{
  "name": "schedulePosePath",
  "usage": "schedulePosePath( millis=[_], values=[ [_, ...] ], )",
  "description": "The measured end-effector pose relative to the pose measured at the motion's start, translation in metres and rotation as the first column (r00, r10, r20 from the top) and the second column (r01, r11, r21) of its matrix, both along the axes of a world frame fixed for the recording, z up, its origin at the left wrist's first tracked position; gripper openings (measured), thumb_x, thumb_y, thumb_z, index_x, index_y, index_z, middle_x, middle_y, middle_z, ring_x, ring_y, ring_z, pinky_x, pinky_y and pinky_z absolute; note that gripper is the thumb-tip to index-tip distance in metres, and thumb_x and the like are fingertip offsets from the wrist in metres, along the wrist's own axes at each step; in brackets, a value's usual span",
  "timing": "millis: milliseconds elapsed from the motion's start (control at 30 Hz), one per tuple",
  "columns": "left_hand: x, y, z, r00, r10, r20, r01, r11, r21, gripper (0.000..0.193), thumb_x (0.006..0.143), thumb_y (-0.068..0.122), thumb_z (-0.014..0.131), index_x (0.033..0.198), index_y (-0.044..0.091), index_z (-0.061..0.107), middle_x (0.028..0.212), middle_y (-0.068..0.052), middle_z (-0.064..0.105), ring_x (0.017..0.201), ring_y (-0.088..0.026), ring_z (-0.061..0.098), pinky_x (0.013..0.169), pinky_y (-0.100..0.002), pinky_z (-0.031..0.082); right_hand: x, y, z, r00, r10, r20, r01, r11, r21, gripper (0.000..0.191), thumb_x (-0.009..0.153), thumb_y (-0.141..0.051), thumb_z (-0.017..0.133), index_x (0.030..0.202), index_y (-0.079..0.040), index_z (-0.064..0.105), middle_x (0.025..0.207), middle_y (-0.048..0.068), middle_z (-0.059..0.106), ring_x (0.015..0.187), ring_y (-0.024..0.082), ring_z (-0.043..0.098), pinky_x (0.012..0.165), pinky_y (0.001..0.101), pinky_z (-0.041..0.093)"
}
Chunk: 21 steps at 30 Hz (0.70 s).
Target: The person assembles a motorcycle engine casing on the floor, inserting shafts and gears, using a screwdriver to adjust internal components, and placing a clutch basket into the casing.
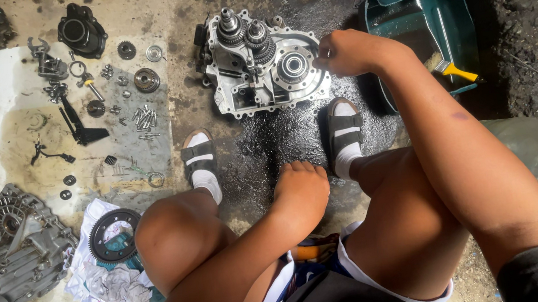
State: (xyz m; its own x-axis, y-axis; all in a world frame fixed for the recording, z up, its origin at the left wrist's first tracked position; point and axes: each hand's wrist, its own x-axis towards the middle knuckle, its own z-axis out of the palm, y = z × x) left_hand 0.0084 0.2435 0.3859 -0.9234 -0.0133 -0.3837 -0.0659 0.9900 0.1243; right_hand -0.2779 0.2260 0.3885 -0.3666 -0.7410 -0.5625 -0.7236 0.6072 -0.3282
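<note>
The person is squatting over an open gearbox half (pixel 259 61) lying on the oily floor (pixel 294 134), and seems to be working at its right edge. The right hand (pixel 349 52) is resting against the casing rim beside the round bearing (pixel 293 66), fingers curled shut (whether they are pinching anything, I cannot tell). The left hand (pixel 300 191) is hanging loose and empty, nearer the body than the gearbox. The casing is dull cast metal, its shafts carrying toothed steel gears. Left of it, small parts (pixel 140 118) are lying spread out; right of it, a green tray (pixel 427 25) is holding a brush (pixel 452 69).
</note>
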Motion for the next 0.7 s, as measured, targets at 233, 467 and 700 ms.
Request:
schedulePosePath(
  millis=[233,467,700],
  values=[
    [0.0013,0.0000,-0.0014,1.000,0.001,-0.018,0.000,1.000,0.014,0.042,0.091,0.038,0.067,0.105,-0.001,0.066,0.097,-0.017,0.070,0.092,-0.031,0.066,0.080,-0.040,0.050,-0.0012,0.0002,-0.0030,1.000,-0.018,0.019,0.018,1.000,-0.014,0.042,0.096,-0.038,0.063,0.124,-0.008,0.072,0.113,0.021,0.074,0.107,0.037,0.070,0.096,0.0468,0.053],
    [0.0046,-0.0004,-0.0038,0.996,0.022,-0.088,-0.018,0.999,0.050,0.038,0.094,0.040,0.065,0.100,0.002,0.068,0.094,-0.015,0.070,0.090,-0.030,0.066,0.080,-0.042,0.050,-0.0022,0.0038,-0.0052,0.998,0.043,0.051,-0.039,0.996,-0.080,0.044,0.100,-0.039,0.060,0.120,-0.002,0.072,0.107,0.022,0.074,0.101,0.037,0.072,0.093,0.0465,0.055],
    [0.0043,-0.0007,-0.0058,0.999,0.008,-0.048,-0.005,0.998,0.061,0.039,0.094,0.041,0.065,0.100,0.002,0.068,0.094,-0.017,0.070,0.090,-0.032,0.066,0.080,-0.042,0.050,-0.0008,0.0002,-0.0037,0.999,0.018,0.043,-0.017,1.000,-0.011,0.043,0.099,-0.038,0.060,0.122,-0.003,0.070,0.108,0.021,0.074,0.101,0.036,0.072,0.093,0.0461,0.054]
  ],
)
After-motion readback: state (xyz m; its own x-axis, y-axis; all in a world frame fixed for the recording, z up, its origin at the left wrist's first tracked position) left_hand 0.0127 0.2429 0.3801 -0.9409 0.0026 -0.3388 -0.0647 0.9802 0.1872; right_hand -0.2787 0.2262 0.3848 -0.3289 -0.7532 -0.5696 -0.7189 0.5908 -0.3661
